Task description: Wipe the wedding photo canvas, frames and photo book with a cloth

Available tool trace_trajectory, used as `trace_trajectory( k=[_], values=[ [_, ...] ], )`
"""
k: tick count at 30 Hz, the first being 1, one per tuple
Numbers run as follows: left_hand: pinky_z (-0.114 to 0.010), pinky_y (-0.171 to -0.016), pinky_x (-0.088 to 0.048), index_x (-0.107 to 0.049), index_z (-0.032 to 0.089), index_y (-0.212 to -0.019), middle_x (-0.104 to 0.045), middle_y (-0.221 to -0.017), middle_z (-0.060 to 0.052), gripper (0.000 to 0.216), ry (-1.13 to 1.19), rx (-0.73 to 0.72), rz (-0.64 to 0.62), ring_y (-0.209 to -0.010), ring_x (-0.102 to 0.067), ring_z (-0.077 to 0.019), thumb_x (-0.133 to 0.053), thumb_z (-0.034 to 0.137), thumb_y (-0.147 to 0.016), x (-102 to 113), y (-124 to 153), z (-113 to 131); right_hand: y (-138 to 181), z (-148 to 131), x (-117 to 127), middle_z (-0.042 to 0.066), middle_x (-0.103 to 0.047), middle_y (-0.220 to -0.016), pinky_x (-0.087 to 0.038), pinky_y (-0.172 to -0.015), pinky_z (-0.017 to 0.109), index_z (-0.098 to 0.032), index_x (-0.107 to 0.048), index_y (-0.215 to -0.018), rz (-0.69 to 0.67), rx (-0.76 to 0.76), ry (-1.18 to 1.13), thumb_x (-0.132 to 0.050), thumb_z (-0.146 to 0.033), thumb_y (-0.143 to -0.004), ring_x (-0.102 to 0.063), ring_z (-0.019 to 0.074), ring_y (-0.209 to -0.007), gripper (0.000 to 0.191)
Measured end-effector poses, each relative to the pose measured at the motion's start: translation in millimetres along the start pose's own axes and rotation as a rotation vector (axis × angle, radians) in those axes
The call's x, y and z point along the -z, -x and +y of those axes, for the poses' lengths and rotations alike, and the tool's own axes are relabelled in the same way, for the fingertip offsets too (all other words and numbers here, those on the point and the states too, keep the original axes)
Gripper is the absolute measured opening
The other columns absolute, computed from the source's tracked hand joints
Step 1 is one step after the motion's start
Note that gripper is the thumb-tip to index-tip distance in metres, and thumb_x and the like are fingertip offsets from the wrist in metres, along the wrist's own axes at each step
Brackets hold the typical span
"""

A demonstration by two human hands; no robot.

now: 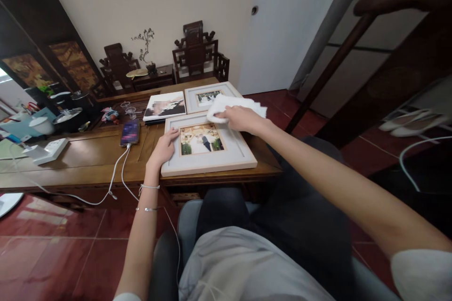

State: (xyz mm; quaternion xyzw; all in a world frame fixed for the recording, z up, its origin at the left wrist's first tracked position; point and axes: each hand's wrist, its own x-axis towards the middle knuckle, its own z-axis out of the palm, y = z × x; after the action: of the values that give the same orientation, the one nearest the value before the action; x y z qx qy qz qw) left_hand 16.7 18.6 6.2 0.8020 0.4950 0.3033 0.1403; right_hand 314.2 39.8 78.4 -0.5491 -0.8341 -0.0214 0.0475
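A white picture frame (212, 162) with a photo in it lies flat on the low wooden table (88, 160) in front of me. My left hand (163, 148) rests on the frame's left edge, fingers flat and slightly spread. My right hand (240, 118) presses a white cloth (233, 102) onto the frame's far right corner, fingers closed over it.
Behind lie a second white frame (208, 96) and a photo print (165, 106). A phone (130, 132) on a white cable, a power strip (52, 149), plastic cups (130, 112) and kitchenware stand to the left. Dark carved chairs (197, 54) line the wall. My lap is below.
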Motion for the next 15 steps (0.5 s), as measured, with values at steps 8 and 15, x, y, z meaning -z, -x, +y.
trace_trajectory(
  k=[8,15],
  values=[
    [-0.039,-0.117,-0.041,-0.072,0.014,-0.117,-0.069,-0.128,-0.006,0.057,-0.032,-0.001,0.058,-0.125,-0.061,-0.0209,-0.04,-0.004,-0.074,3.1,1.2,12.9,-60.5,-73.4,-14.0,0.014,-0.058,-0.141,-0.017,-0.114,0.058,-0.021,-0.054,-0.141,0.19,0.457,0.069,-0.051,-0.003,-0.085,-0.026,0.0302,-0.148,0.059],
    [-0.038,-0.118,-0.039,-0.072,0.015,-0.116,-0.069,-0.128,-0.005,0.058,-0.026,-0.007,0.053,-0.126,-0.061,-0.0191,-0.038,-0.006,-0.074,1.4,0.8,14.3,-72.4,-70.1,-27.3,0.014,-0.067,-0.128,-0.022,-0.111,0.055,-0.025,-0.071,-0.12,0.052,0.39,0.131,-0.053,-0.011,-0.087,-0.047,0.0292,-0.135,0.04]
  ],
)
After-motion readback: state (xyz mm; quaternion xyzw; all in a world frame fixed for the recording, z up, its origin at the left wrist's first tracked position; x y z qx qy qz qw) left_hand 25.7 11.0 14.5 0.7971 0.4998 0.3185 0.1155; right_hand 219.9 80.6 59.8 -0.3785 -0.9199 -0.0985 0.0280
